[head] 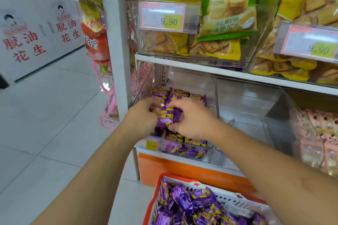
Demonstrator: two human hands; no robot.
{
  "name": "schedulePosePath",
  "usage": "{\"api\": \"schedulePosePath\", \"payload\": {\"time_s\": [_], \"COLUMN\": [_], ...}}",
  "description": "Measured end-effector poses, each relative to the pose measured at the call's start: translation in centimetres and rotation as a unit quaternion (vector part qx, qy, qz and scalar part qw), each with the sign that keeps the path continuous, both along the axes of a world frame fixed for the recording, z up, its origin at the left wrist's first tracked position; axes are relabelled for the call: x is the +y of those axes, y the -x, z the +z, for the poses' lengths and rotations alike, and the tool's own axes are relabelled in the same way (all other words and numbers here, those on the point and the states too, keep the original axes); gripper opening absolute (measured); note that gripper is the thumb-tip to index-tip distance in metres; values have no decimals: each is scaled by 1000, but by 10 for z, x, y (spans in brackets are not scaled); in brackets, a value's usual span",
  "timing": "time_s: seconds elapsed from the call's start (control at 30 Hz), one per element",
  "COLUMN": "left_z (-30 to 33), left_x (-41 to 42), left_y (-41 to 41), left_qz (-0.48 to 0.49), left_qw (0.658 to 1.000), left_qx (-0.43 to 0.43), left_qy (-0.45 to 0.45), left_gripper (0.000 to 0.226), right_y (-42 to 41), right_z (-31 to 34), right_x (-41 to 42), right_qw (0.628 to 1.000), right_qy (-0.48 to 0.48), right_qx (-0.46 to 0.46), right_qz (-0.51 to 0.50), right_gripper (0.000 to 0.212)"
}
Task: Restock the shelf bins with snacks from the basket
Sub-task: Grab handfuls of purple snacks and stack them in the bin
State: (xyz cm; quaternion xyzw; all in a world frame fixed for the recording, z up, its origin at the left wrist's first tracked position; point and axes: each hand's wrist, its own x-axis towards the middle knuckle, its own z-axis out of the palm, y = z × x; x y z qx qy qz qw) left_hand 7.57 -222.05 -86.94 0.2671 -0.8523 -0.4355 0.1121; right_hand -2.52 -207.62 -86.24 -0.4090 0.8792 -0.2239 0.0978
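From the head view, both hands meet over the clear bin on the lower shelf — the left hand and the right hand each pinch one end of a small bunch of purple snack packs, fingers curled round the wrappers. The bunch lies with its long side running left to right between the two hands, held just above the purple packs already in the bin. So the drop is straight down and slightly back, into the same compartment; the bin beside it to the right looks empty. Neither hand is nearer — they share the load. The red basket sits on the floor below the shelf, near the person, with many purple packs left in it, so restocking seems well short of done.
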Motion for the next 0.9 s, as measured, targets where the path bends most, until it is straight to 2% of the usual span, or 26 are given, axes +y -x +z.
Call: {"api": "schedulePosePath", "payload": {"time_s": [0.1, 0.23, 0.43, 0.73, 0.9], "left_z": [1, 7, 2, 12, 12], "left_x": [-4, -1, -2, -4, -4], "left_y": [-1, -8, -9, -10, -11], "left_qz": [-23, -78, -120, -173, -167], "left_qw": [993, 975, 954, 921, 926], "left_qx": [-59, -146, -178, -234, -235], "left_qy": [98, 148, 209, 258, 243], "left_gripper": [34, 36, 22, 38, 36], "right_y": [-5, -4, 2, 4, -1], "right_z": [-3, -11, -21, -8, -9], "right_x": [-12, -26, -38, -40, -47], "right_qw": [998, 991, 985, 975, 968], "right_qy": [-46, -110, -155, -196, -224], "right_qx": [-34, -70, -57, -68, -37], "right_qz": [2, 39, 58, 80, 103], "right_gripper": [29, 25, 10, 32, 42]}}
